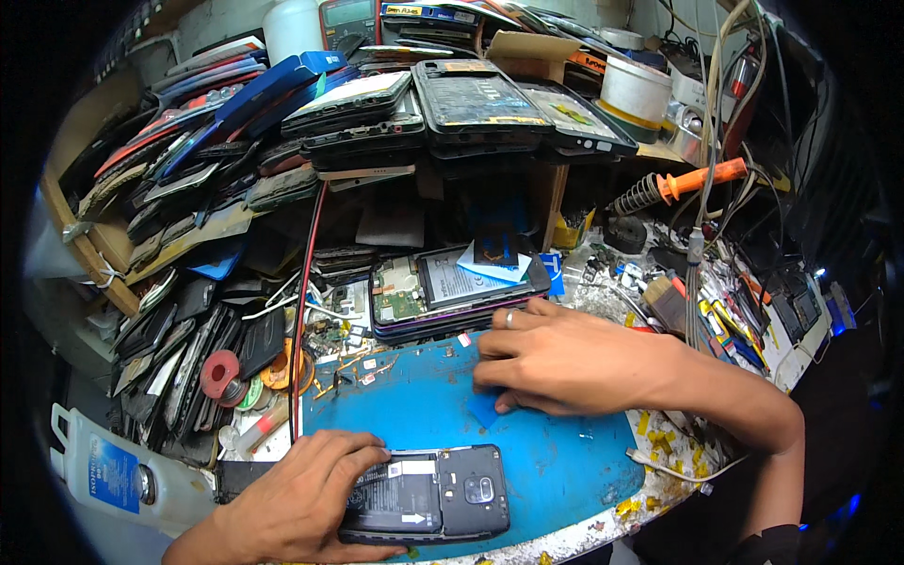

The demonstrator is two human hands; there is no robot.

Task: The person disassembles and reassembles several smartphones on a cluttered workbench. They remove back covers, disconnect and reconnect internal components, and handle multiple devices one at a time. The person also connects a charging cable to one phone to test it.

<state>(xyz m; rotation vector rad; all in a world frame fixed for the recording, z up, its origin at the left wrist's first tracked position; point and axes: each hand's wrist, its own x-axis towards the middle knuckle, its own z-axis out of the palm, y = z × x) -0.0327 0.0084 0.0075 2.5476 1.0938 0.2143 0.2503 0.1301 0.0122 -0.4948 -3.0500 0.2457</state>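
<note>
While the phone (476, 499) lies flat (battery (400, 494) exposed), left fingers (363, 460) straddle it.

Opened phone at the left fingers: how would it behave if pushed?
The opened phone is probably stiff, being a flat slab. It lies flat on the blue mat, so likely slides rather than tips. Its battery looks exposed, so probably fragile under pressure.

Your right hand (565, 363) is ungloved, plain silver-coloured metal ring (509, 319) around one finger. Your left hand (306, 485) is bare, as is the visible left forearm (221, 535). Black fabric sleeve (770, 546) on your right arm (730, 395), ends above the elbow; texture too dark to tell.
</note>
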